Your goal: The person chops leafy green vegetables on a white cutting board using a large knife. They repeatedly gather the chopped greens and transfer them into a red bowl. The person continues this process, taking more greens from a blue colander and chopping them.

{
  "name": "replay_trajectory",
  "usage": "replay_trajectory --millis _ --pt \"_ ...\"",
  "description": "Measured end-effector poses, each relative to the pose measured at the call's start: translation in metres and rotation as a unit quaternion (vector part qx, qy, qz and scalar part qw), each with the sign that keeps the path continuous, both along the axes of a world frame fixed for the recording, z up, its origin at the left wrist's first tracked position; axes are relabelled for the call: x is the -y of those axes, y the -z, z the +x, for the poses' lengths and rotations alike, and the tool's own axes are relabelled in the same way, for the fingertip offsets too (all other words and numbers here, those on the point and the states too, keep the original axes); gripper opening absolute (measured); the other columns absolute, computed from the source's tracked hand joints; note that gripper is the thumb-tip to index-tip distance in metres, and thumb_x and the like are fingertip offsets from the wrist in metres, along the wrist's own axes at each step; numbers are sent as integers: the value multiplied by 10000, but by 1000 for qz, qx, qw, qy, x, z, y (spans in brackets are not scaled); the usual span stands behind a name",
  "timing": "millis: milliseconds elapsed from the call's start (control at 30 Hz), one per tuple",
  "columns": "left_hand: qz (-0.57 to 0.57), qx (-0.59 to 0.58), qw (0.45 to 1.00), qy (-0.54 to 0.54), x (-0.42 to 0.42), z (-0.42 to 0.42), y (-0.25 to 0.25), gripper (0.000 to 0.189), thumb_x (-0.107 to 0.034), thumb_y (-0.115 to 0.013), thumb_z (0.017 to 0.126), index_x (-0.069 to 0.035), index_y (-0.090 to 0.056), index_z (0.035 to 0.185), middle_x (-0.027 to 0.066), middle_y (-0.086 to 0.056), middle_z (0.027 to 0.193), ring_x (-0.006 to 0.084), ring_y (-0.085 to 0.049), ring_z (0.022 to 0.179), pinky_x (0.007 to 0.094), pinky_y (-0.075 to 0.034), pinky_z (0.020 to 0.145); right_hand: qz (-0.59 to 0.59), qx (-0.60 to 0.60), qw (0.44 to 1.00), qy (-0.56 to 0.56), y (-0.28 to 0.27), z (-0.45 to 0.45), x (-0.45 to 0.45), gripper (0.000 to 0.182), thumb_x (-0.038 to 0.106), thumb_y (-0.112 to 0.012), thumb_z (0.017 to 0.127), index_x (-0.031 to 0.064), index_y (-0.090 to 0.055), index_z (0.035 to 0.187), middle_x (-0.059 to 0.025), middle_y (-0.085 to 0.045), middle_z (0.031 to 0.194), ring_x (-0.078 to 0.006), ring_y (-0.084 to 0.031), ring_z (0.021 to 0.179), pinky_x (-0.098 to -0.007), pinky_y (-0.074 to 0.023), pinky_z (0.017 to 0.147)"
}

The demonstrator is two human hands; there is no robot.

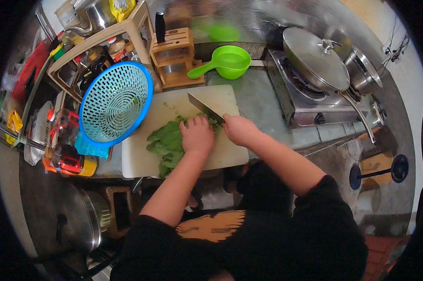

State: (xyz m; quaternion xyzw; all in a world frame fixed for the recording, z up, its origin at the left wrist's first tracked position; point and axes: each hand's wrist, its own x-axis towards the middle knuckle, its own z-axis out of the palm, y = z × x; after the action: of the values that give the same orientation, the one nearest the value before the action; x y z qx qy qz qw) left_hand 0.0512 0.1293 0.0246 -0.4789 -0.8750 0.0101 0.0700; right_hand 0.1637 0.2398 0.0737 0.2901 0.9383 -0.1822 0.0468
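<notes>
A bunch of leafy greens (pixel 169 140) lies on the white plastic cutting board (pixel 229 154), its leaves spreading left and towards the near edge. My left hand (pixel 198 135) presses down on the bunch with its fingers bent over it. In my right hand (pixel 237 128) is the handle of a wide-bladed kitchen knife (pixel 205 106), the blade pointing up and left, close to the left fingertips. Small cut green bits lie beside and beyond the fingers. The knife's lower edge is partly hidden by the greens and the hand.
A blue-rimmed plastic colander (pixel 116 103) overlaps the board's left side. Behind the board stand a wooden knife block (pixel 172 58) and a green plastic ladle (pixel 230 63). At right, a lidded pan (pixel 316 59) sits on a gas stove (pixel 323 109). Bottles (pixel 67 159) crowd the left.
</notes>
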Motion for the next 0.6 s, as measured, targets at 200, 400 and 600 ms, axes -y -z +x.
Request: replay_trajectory --millis 200,400,600 --pt "52 -3 999 -10 4 -4 5 443 -391 -465 971 -86 -554 1280 79 -588 1215 253 -544 1149 522 -340 1048 -11 -30 999 31 -28 7 -5 224 222 -499 947 27 -572 1030 -213 -677 908 -410 -651 886 -505 -517 755" --pt "77 -31 996 -14 0 3 10 395 -343 -520 931 -65 -591 1202 87 -607 1138 256 -566 1069 516 -366 1006 -2 46 999 17 -63 44 20 186 171 -493 929 25 -581 1004 -214 -678 902 -404 -655 878 -507 -521 740" --pt "90 -43 995 -7 2 2 15 398 -331 -567 887 -65 -591 1182 85 -603 1126 247 -567 1050 501 -380 979 4 48 999 2 -41 34 16 155 118 -497 899 27 -584 989 -221 -676 907 -406 -659 871 -507 -525 719"
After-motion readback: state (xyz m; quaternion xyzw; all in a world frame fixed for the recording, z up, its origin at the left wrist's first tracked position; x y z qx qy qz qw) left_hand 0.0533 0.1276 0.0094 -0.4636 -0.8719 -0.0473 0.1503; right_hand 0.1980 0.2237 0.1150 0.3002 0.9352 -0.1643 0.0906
